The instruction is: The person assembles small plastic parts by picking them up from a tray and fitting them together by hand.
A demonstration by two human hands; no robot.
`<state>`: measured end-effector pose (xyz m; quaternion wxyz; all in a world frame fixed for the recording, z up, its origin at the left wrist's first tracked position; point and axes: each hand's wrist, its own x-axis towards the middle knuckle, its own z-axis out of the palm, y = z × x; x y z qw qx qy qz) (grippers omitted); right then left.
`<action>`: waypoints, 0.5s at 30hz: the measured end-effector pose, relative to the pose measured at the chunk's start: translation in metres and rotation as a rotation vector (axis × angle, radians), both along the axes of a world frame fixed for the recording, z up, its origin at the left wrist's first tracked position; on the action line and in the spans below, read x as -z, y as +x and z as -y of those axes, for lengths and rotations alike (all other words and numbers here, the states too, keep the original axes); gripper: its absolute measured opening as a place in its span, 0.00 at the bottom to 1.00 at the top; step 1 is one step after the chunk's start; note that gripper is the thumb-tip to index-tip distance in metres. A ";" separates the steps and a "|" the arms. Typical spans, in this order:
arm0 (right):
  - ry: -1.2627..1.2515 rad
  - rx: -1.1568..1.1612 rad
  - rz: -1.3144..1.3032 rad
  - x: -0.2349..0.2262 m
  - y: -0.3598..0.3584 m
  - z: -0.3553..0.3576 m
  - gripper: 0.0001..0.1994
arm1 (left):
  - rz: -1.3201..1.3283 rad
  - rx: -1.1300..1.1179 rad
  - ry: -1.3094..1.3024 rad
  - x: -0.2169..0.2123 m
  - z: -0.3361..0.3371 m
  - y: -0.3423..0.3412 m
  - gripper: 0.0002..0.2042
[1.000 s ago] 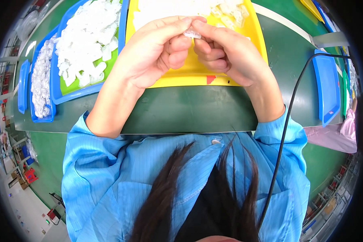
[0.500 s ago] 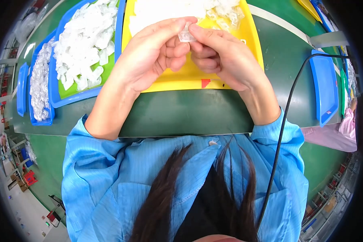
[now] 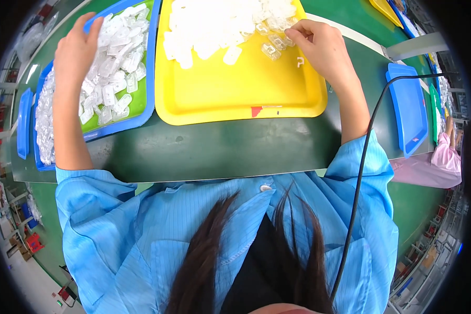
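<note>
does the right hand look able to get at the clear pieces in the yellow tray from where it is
Probably yes. The right hand is already over the yellow tray, fingertips at the edge of the pile of clear plastic pieces. Nothing lies between them, and the left hand is away over the green tray.

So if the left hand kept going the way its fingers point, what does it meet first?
Probably the clear plastic pieces heaped in the green tray: the left hand hovers at their edge, fingers aimed up and right across the pile. Height above them is unclear.
</note>
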<state>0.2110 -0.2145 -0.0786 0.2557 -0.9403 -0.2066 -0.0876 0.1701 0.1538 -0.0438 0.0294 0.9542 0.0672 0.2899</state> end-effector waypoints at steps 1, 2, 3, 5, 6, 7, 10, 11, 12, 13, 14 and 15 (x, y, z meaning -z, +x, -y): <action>-0.018 -0.010 0.040 0.000 0.001 0.000 0.11 | -0.088 -0.195 0.090 -0.008 -0.002 -0.004 0.14; -0.021 -0.012 0.035 -0.002 -0.002 -0.004 0.11 | -0.094 -0.196 0.087 -0.010 0.000 -0.006 0.14; -0.030 0.012 -0.018 -0.007 -0.006 -0.012 0.11 | 0.008 -0.090 0.063 -0.011 0.005 -0.009 0.14; -0.039 0.023 -0.073 -0.007 -0.009 -0.020 0.10 | 0.204 0.238 -0.012 0.002 0.016 -0.012 0.13; -0.123 0.027 0.000 0.002 -0.007 -0.019 0.08 | 0.117 0.462 -0.193 0.018 0.039 -0.003 0.09; -0.193 0.007 0.077 0.007 -0.006 -0.020 0.08 | 0.051 0.600 -0.111 0.025 0.071 -0.008 0.09; -0.172 -0.090 0.220 0.013 -0.003 -0.020 0.10 | -0.194 0.769 -0.003 0.043 0.132 -0.012 0.13; -0.171 -0.093 0.219 0.012 -0.002 -0.019 0.10 | -0.177 0.832 0.037 0.044 0.141 -0.010 0.13; -0.242 -0.184 0.227 0.010 0.000 -0.017 0.11 | -0.177 0.829 0.037 0.045 0.141 -0.007 0.13; -0.313 -0.274 0.235 0.010 0.001 -0.016 0.13 | -0.145 0.908 0.060 0.045 0.140 -0.003 0.13; -0.314 -0.273 0.236 0.010 0.002 -0.014 0.13 | -0.109 0.991 0.084 0.045 0.141 0.000 0.12; -0.339 -0.282 0.254 0.011 0.002 -0.011 0.13 | -0.108 0.991 0.084 0.045 0.141 0.001 0.12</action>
